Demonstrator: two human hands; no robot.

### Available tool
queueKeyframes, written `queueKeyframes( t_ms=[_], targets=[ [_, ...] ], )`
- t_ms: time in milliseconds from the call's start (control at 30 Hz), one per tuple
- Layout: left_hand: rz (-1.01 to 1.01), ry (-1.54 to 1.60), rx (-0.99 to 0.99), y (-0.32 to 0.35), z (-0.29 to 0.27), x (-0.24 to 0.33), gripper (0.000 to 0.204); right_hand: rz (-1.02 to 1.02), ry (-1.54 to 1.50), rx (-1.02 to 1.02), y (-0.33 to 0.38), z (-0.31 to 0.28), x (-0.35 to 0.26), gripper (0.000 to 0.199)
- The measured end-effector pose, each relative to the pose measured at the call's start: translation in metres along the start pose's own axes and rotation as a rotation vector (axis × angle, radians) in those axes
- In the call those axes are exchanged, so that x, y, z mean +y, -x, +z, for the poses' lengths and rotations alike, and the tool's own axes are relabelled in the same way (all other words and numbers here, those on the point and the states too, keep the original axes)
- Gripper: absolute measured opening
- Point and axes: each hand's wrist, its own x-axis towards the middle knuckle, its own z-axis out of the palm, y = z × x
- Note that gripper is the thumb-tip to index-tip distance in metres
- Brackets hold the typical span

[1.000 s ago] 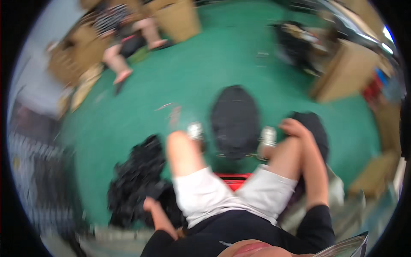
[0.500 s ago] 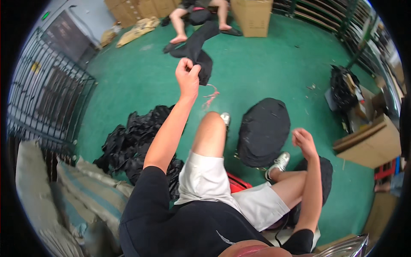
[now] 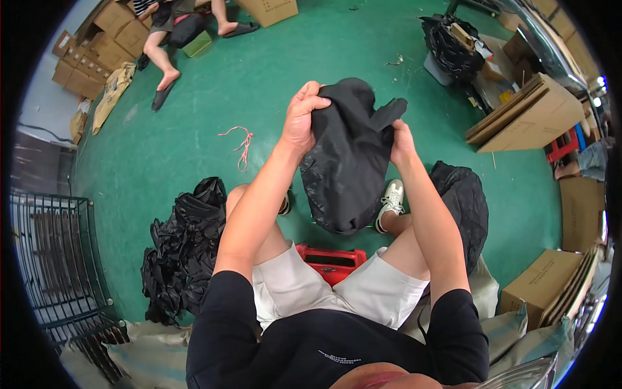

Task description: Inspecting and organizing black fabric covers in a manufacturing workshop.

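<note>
A piece of black cloth (image 3: 346, 129) is stretched up between both my hands in front of me. My left hand (image 3: 301, 120) grips its upper left edge, thumb against fingers. On the other side my right hand (image 3: 403, 141) pinches a raised flap of it. The cloth's lower part overlaps a dark rounded form between my feet; where one ends and the other begins, I cannot tell. By my left leg lies a crumpled heap of black cloth (image 3: 188, 249). A rounded black bundle (image 3: 461, 207) rests beyond my right forearm.
A red plastic item (image 3: 330, 262) sits between my thighs, and pink string (image 3: 243, 148) lies on the green floor. Cardboard boxes (image 3: 528, 117) and a black bag (image 3: 453, 45) stand to the right. A metal rack (image 3: 58, 249) is at left. Another person's legs (image 3: 162, 61) show at the far left.
My left hand has drawn the black cloth back from far ahead. My right hand, empty before, now holds it too. The view has turned right.
</note>
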Motion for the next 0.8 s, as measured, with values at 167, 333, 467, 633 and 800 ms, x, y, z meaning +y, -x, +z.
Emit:
queueKeyframes(
  t_ms=[167,333,467,633,800],
  targets=[
    [0.006,-0.010,0.287,-0.015,-0.064,-0.008,0.034,-0.138,0.084,-0.044,-0.004,0.011,-0.015,0.025],
    [-0.009,0.085,0.340,-0.033,-0.082,0.007,0.035,-0.032,0.150,0.087,-0.005,0.029,-0.022,0.021],
    [-0.022,0.177,0.369,-0.039,-0.084,0.014,0.036,-0.050,0.330,-0.005,-0.003,0.032,-0.017,0.023],
    [0.058,0.215,0.335,-0.041,-0.091,0.020,0.017,0.098,0.206,-0.114,0.012,0.049,-0.013,0.030],
    [0.160,0.017,0.322,-0.038,-0.077,0.020,0.051,0.133,-0.134,-0.176,0.014,0.059,-0.011,0.043]
  ],
)
